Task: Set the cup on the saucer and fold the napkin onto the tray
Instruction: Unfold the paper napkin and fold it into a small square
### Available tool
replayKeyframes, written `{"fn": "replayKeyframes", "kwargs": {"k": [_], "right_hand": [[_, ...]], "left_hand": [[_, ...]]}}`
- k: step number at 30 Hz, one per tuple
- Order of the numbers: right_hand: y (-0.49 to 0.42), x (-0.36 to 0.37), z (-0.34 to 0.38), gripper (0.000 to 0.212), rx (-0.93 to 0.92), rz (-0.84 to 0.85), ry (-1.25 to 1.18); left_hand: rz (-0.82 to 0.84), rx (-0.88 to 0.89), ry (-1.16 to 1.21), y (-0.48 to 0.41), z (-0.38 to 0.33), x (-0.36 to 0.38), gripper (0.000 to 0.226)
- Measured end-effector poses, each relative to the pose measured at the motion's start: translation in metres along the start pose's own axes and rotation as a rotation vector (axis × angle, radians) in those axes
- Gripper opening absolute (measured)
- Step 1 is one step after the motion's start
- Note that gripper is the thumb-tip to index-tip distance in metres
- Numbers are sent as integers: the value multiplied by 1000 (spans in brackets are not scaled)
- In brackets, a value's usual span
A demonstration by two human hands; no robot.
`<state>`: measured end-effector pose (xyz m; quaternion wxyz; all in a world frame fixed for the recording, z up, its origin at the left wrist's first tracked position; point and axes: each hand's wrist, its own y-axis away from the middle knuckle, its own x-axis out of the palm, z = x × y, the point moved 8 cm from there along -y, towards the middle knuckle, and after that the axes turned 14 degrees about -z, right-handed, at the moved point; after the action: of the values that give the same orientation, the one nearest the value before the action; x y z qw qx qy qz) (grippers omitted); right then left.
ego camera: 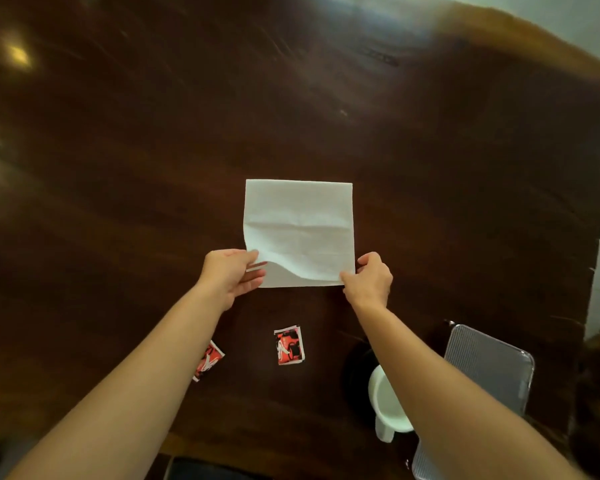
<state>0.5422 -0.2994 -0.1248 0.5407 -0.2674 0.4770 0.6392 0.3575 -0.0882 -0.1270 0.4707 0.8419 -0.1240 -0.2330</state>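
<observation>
The napkin [299, 230] lies spread on the dark wooden table [153, 168], a white square with a crease running across its middle. Its far edge rests flat; the near edge is lifted, and the near left part curls up in a wave, showing a second layer beneath.

The left hand [231, 275] pinches the near left corner, thumb on top and fingers [253, 277] tucked under the raised layer. The right hand [369, 280] pinches the near right corner between thumb and bent fingers, knuckles up. Both forearms are bare and reach forward from the bottom of the view, converging toward the napkin, wrists roughly straight.

Nearer the person, between the forearms, a small red, black and white packet [289, 345] lies flat on the table; its print is too blurred to read. A second red packet [210, 360] of the same kind shows beside the left forearm, partly hidden by it, and its writing cannot be read either.

Under the right forearm sits a white cup [387, 403], upright, its handle pointing toward the person. A dark round shape around it may be the saucer [355, 372], though it barely stands out from the table. To the right of the arm lies the tray [489, 365], metal with a fine textured surface and rounded corners, near the table's right edge, well apart from the napkin.
</observation>
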Motion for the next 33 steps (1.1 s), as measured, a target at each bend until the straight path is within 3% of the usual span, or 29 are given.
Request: {"fn": "replayKeyframes", "kwargs": {"k": [2,7,10,15,23,27,30,33], "right_hand": [[-1,-2,0,30,-19,-12,29],[-3,-8,3,11,-135,47,68],[-6,-9,3,6,-195,56,109],[-9,-10,0,9,-191,46,155],[-4,-10,-5,20,-161,84,215],[-1,-7,-3,26,-155,116,226],[-1,-8,0,24,-201,153,246],[10,-8,19,59,-368,196,241]], "left_hand": [[10,-12,29,2,1,1,24],[15,-31,-2,-1,21,4,24],[-63,21,-88,-7,39,-2,18],[-164,104,-126,-11,48,-11,19],[-189,70,-44,-9,54,-10,24],[-41,-159,95,3,54,0,24],[48,-223,199,17,39,5,23],[132,-217,245,38,20,17,20]]}}
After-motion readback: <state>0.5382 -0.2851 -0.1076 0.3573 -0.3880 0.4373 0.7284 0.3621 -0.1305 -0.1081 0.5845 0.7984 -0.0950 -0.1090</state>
